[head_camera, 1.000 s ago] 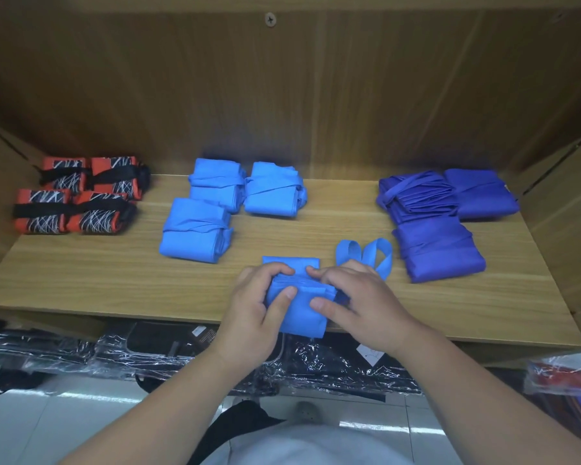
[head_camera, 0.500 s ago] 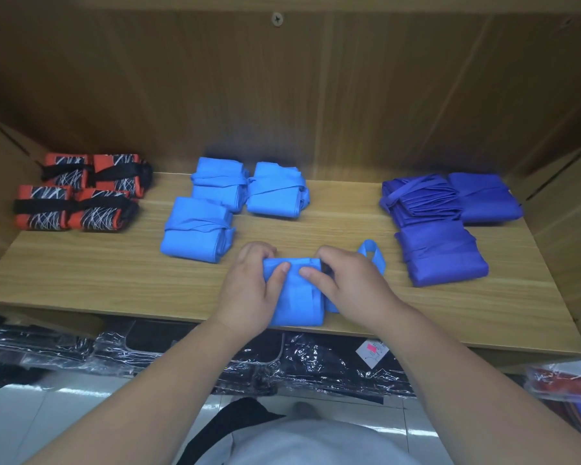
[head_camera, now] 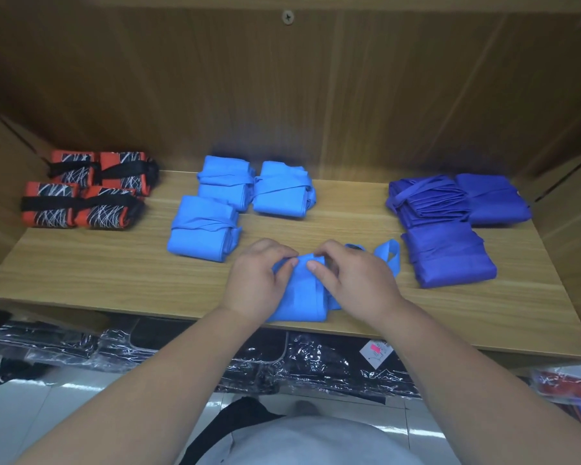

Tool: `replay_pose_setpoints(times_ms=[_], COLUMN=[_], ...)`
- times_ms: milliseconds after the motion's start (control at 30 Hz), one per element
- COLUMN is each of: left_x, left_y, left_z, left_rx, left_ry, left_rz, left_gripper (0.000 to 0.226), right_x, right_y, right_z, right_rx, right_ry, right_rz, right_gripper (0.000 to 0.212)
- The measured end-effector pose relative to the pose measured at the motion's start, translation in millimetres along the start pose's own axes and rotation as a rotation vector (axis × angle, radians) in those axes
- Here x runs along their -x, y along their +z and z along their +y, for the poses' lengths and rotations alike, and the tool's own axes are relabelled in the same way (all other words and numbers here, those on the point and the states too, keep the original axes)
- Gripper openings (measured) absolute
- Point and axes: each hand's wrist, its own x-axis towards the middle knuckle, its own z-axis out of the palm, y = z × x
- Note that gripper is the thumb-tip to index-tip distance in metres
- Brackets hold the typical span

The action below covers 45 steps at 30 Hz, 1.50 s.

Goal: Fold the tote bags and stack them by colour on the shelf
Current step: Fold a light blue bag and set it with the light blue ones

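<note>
The left hand [head_camera: 259,283] and right hand [head_camera: 353,280] each pinched the top fold of a light-blue bag [head_camera: 302,297] at the middle of the shelf's [head_camera: 114,270] front edge, probably keeping the roll tight. Its loose handle [head_camera: 391,256] trailed rightward, not yet wrapped. Tied blue bags [head_camera: 203,228] sat just behind, orange bags [head_camera: 81,206] far left, navy bags [head_camera: 446,253] right, each colour apart.
</note>
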Motion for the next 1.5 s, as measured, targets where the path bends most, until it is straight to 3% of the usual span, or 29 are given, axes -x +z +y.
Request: replay_pose_setpoints(times_ms=[100, 233, 400, 500, 567, 633, 733, 867, 1000, 1100, 1167, 1300, 1400, 1500], left_x=[1, 6, 26, 35, 34, 33, 37, 42, 44, 43, 43, 39, 36, 38], left_y=[-1, -2, -4, -9, -14, -19, -27, -34, -43, -50, -53, -62, -79, -94], left_z=[-2, 0, 19, 27, 34, 42, 56, 76, 85, 88, 88, 83, 75, 69], left_rx=[0.01, 0.024, -0.051, 0.144, 0.409, 0.656, 0.764, 0.804, 0.827, 0.929, 0.918, 0.891, 0.866, 0.846], left_ry=[-0.004, -0.1, -0.252, -0.395, -0.544, -0.651, -0.624, -0.582, -0.642, -0.694, -0.68, -0.669, -0.687, -0.702], left_rz=[0.028, 0.037, -0.091, -0.115, -0.127, -0.127, -0.088, -0.039, -0.105, -0.222, -0.211, -0.106, -0.033, -0.015], left_gripper=[0.013, 0.039, 0.062, 0.064, 0.07, 0.058, 0.036, 0.032, 0.046, 0.044, 0.04, 0.042, 0.038, 0.043], right_x=[2, -2, 8, 19, 25, 31, 35, 38, 45, 49, 50, 49, 50, 53], right_y=[-5, -6, -7, -3, -2, -1, -8, -16, -18, -17, -17, -31, -51, -63], right_z=[-3, -6, -6, -7, -11, -16, -31, -51, -55, -56, -59, -49, -31, -21], right_rx=[0.039, -0.014, -0.111, -0.273, -0.412, -0.553, -0.649, -0.681, -0.725, -0.752, -0.778, -0.908, -0.634, -0.386], right_ry=[0.002, 0.082, 0.094, 0.115, 0.11, 0.09, 0.104, 0.094, 0.031, 0.031, 0.043, 0.084, 0.077, 0.034], right_rz=[-0.121, -0.227, -0.196, -0.135, -0.13, -0.119, -0.017, 0.19, 0.216, 0.255, 0.266, 0.004, -0.26, -0.268], right_gripper=[0.084, 0.062, 0.041, 0.036, 0.032, 0.027, 0.022, 0.027, 0.014, 0.013, 0.013, 0.034, 0.044, 0.027])
